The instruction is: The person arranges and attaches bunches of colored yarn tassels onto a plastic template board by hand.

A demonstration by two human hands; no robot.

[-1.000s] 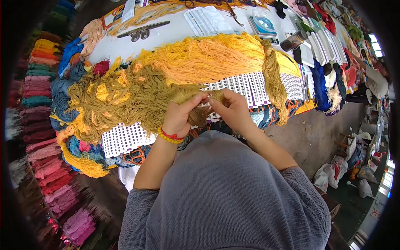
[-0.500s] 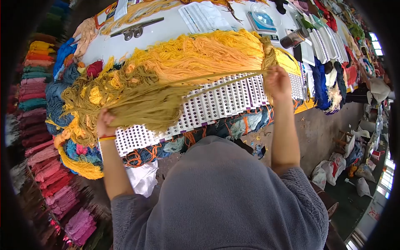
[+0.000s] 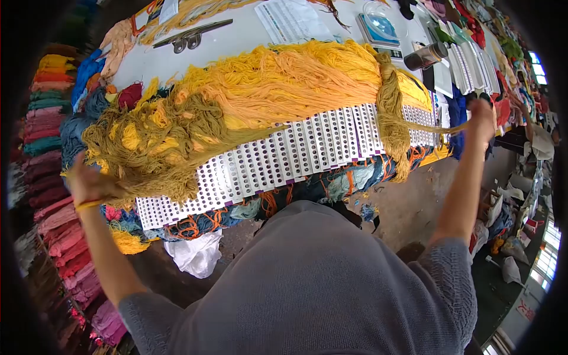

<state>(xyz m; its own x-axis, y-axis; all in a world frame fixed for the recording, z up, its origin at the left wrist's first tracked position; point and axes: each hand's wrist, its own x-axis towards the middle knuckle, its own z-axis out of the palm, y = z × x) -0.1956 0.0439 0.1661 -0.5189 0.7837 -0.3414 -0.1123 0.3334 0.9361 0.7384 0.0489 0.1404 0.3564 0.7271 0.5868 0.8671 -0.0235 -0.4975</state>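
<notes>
My right hand (image 3: 480,124) is out at the right, closed on the end of a thin olive strand that stretches left to an olive yarn hank (image 3: 389,97). That hank drapes over the table's front edge. At the far left my left hand (image 3: 89,182) is smeared by motion beside an olive yarn pile (image 3: 171,154), so whether its fingers grip the yarn I cannot tell. Yellow and orange yarn (image 3: 284,77) lies in a long heap behind. White perforated strips (image 3: 296,148) line the front edge under the olive yarn.
A metal clip bar (image 3: 192,36), a printed sheet (image 3: 290,22), a blue-topped scale (image 3: 378,29) and a dark jar (image 3: 425,56) sit on the white table. Notebooks (image 3: 467,68) are at the right. Coloured yarn stacks (image 3: 50,151) flank the left side. A white bag (image 3: 195,254) lies below.
Both hands have swung outward, the left to the left and the right to the right. The loose olive bundle over the strips has been drawn left, and the strand now runs right of the hank.
</notes>
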